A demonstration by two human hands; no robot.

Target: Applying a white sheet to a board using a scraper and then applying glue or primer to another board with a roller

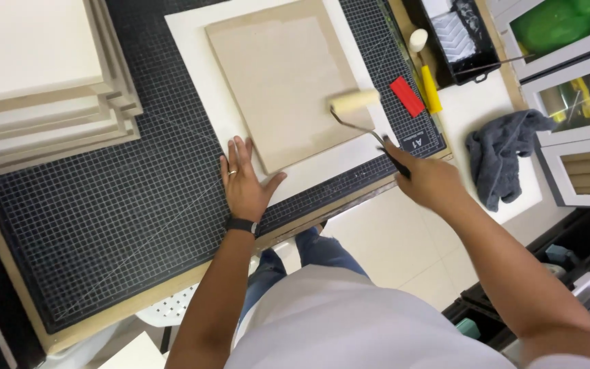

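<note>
Black grid mat [104, 225] covers the bench. Mid-frame, the left hand [244, 181] lies flat and wide, touching the brown board [281, 82]. Right hand [428, 181] grips a roller [354, 100] on the board.

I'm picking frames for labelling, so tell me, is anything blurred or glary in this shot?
Head view: the roller and right hand are motion-smeared; the left hand, brown board and cutting mat grid stay sharp. Light is even, with soft shadows and no strong glare.
</note>
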